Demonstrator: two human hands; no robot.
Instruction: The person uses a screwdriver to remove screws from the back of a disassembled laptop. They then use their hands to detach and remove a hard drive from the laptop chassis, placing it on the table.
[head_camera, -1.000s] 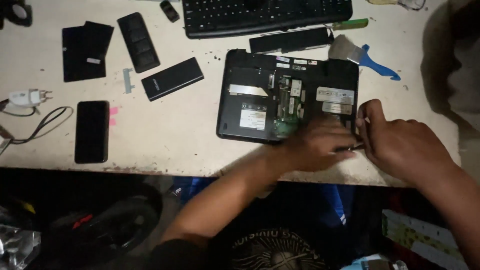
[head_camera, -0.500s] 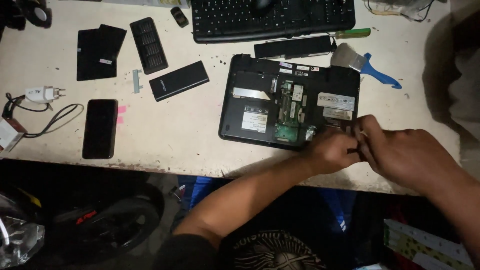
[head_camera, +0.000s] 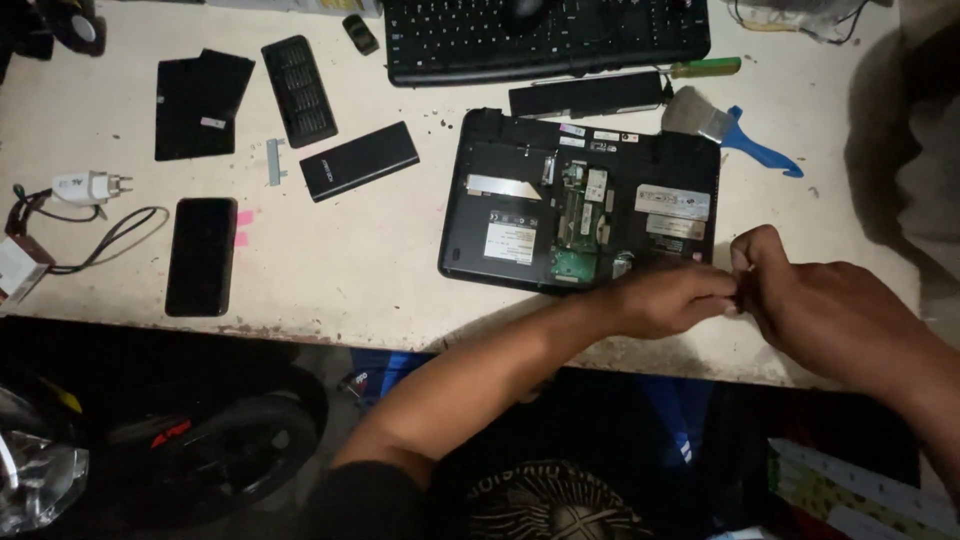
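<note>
Both hands meet at the laptop's (head_camera: 580, 200) near corner: left hand (head_camera: 670, 300) and right hand (head_camera: 830, 310) pinch narrowly; what they hold is hidden.

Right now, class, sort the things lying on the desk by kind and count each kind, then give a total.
Laptop, opened underside up: 1
Keyboard: 1
Phone: 1
Brush: 1
Screwdriver: 1
Charger plug: 1
Long battery: 1
Flat black covers or cases: 3
Total: 10
</note>
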